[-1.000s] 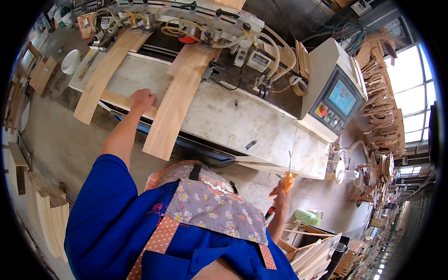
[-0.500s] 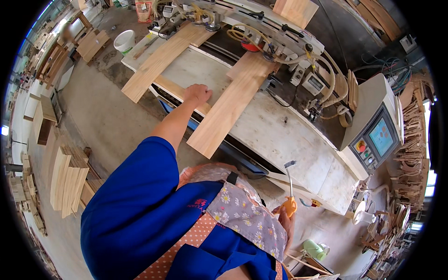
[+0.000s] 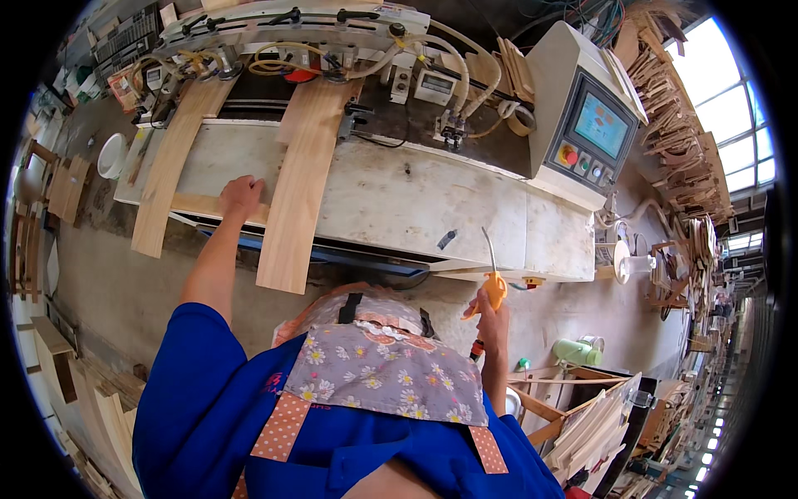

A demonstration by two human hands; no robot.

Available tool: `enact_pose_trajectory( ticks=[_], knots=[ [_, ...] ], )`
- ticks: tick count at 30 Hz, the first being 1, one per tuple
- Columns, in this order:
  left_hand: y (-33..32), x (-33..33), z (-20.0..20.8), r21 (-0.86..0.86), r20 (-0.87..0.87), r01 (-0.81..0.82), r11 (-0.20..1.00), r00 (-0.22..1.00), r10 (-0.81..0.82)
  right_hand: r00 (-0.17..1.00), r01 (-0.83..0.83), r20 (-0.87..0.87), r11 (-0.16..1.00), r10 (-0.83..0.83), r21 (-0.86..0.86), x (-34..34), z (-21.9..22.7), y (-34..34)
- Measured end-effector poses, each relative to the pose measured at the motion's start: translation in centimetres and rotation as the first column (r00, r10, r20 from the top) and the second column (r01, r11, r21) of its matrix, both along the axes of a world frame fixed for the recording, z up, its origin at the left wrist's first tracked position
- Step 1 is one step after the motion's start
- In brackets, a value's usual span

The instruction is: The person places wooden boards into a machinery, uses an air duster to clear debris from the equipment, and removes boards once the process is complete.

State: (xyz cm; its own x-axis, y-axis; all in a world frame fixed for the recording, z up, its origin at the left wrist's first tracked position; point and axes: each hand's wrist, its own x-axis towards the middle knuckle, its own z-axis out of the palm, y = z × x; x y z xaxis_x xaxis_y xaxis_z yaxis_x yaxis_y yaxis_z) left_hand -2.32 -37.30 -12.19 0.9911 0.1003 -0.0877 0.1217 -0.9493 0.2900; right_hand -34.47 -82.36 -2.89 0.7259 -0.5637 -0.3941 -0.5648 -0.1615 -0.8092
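My right hand [image 3: 492,323] grips an orange air blow gun [image 3: 496,288] in front of the machine table. Its thin, bent metal nozzle points up toward the white tabletop [image 3: 399,200]. My left hand [image 3: 241,196] is a closed fist at the table's front, by a narrow wood strip [image 3: 198,205]; its curled fingers hide whatever may be inside. To its right lies a long pale board [image 3: 296,195], its near end past the table's front edge. Another board [image 3: 170,170] lies to its left. The far ends of both reach the machine's clamps.
A control panel [image 3: 592,133] with a screen and red button stands at the right end. Hoses [image 3: 465,75] and clamps run along the back. A white bucket [image 3: 112,156] is at far left. Wood pieces [image 3: 594,432] fill a bin at lower right, near a green container [image 3: 575,352].
The view has swung right, so the table now runs more level. My right hand has raised the blow gun toward the table edge. My left fist stays by the strip.
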Motion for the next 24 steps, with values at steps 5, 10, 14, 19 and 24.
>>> enact_pose_trajectory(
  ticks=[5, 10, 14, 19, 24],
  knots=[
    [1.0, -0.1, -0.4, -0.025, 0.036, 0.034, 0.999, 0.999, -0.033, 0.998, 0.039, 0.052, 0.999, -0.038, -0.031, 0.1, -0.4, 0.3],
    [0.5, 0.0, 0.2, -0.019, 0.011, -0.006, 1.0, 1.0, 0.006, 0.989, 0.058, 0.145, 0.99, -0.039, -0.127, 0.8, -1.5, 0.1],
    [0.7, -0.2, 0.0, -0.009, 0.022, -0.019, 1.0, 1.0, 0.019, 0.991, 0.109, 0.1, 0.975, -0.091, -0.193, 1.8, -0.3, 0.7],
    [0.0, -0.3, 0.5, -0.014, 0.009, -0.03, 0.999, 1.0, 0.03, 0.993, 0.121, 0.037, 0.963, -0.115, -0.24, 2.1, 1.3, 0.8],
    [0.4, 0.0, 0.1, 0.011, 0.001, -0.005, 1.0, 1.0, 0.005, 0.993, 0.019, 0.118, 0.962, 0.014, -0.273, 2.4, 1.2, 1.3]
  ],
)
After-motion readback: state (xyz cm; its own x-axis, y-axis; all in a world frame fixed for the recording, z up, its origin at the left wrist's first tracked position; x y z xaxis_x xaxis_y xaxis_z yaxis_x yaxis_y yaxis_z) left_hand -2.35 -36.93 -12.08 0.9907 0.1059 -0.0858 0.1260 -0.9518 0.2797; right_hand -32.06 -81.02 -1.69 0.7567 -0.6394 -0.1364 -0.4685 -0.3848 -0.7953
